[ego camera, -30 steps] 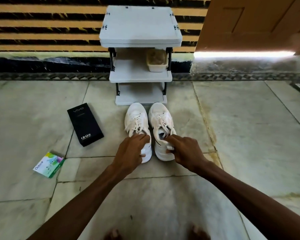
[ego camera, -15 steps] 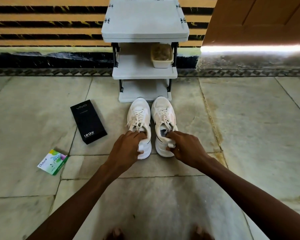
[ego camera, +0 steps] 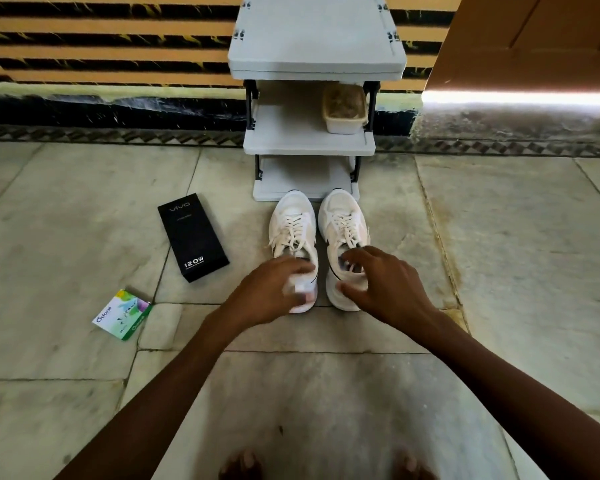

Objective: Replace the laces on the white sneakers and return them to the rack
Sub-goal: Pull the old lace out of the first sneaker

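Two white sneakers stand side by side on the stone floor, toes against the bottom shelf of the grey rack (ego camera: 309,142). My left hand (ego camera: 274,292) lies over the heel of the left sneaker (ego camera: 293,226), with its fingers across the collar. The hand is blurred, so its grip is unclear. My right hand (ego camera: 383,284) hovers over the heel of the right sneaker (ego camera: 342,225). Its fingers are spread and relaxed, and the thumb is beside the heel. Both sneakers have white laces threaded through them.
A black phone box (ego camera: 193,237) lies on the floor left of the sneakers, and a small green and white packet (ego camera: 122,314) lies nearer to me. A cream tub (ego camera: 344,110) sits on the rack's middle shelf. My bare toes (ego camera: 243,464) show at the bottom edge.
The sneakers have slid forward to the foot of the rack. My right hand has let go of its sneaker's heel and spread its fingers. My left hand is blurred with motion.
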Tool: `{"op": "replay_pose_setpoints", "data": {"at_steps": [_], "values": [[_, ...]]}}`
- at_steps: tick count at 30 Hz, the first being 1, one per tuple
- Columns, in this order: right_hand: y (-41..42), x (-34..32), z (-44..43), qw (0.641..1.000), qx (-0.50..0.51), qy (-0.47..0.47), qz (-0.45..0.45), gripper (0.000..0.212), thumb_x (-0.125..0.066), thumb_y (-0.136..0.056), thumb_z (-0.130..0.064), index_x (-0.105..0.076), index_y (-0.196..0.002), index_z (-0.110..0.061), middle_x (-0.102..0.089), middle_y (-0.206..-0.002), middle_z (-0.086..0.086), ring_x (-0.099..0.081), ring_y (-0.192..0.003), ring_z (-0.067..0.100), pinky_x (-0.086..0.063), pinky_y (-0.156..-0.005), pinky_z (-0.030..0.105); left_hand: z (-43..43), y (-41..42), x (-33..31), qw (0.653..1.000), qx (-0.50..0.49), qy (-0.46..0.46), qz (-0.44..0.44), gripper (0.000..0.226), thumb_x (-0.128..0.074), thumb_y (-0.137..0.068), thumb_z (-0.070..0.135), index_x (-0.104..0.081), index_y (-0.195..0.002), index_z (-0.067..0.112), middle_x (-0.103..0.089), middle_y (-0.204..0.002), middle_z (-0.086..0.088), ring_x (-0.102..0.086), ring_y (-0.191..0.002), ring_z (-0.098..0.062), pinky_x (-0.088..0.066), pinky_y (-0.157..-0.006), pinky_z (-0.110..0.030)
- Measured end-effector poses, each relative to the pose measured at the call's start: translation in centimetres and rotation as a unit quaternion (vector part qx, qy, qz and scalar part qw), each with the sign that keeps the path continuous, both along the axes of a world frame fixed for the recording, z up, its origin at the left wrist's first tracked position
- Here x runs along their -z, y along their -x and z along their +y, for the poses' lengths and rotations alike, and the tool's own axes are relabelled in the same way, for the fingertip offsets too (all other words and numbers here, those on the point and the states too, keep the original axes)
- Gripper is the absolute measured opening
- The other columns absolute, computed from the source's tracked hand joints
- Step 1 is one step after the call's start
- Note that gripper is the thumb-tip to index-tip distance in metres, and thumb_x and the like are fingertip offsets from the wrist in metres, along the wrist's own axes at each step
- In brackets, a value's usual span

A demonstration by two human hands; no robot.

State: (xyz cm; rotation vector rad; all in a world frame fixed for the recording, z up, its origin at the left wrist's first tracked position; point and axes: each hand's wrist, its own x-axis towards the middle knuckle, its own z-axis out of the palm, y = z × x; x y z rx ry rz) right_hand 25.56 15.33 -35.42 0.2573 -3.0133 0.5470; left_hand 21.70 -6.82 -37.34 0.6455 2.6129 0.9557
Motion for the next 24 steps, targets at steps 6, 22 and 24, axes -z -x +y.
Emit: {"op": "replay_pose_setpoints", "data": {"at_steps": [6,22,24], "values": [[3.1,-0.7,-2.4,0.996,0.008,0.084,-0.033,0.027,-0.065,-0.088,-0.024,-0.066,-0.115,-0.023,-0.070,-0.110,-0.006,-0.065,-0.097,0.018,-0.048,-0.079,0.030,-0.1,2.1,-0.1,0.973,-0.208,-0.029,0.093,0.023,-0.068,-0.086,0.014,-0.062,-0.109,0.014,-0.058,-0.110,-0.001,-0.063,-0.091,-0.017,-0.054,-0.078,-0.033],[6.4,2.8,-6.2,0.989,-0.001,0.144,-0.019,0.020,-0.071,-0.072,-0.001,-0.072,-0.083,-0.019,-0.059,-0.083,-0.009,-0.052,-0.066,0.006,-0.043,-0.062,0.022,-1.1,3.0,3.3,0.974,-0.162,-0.064,0.148,0.014,-0.067,-0.084,0.010,-0.060,-0.096,0.014,-0.056,-0.099,0.003,-0.058,-0.082,-0.014,-0.055,-0.067,-0.039],[5.3,2.7,-6.2,0.988,-0.006,0.151,-0.017,0.020,-0.070,-0.073,-0.002,-0.073,-0.083,-0.018,-0.063,-0.082,-0.006,-0.055,-0.065,0.007,-0.049,-0.062,0.028,-1.3,2.0,3.3,0.975,-0.161,-0.059,0.141,0.013,-0.066,-0.085,0.011,-0.060,-0.096,0.014,-0.056,-0.099,0.003,-0.058,-0.082,-0.014,-0.054,-0.066,-0.037]]}}
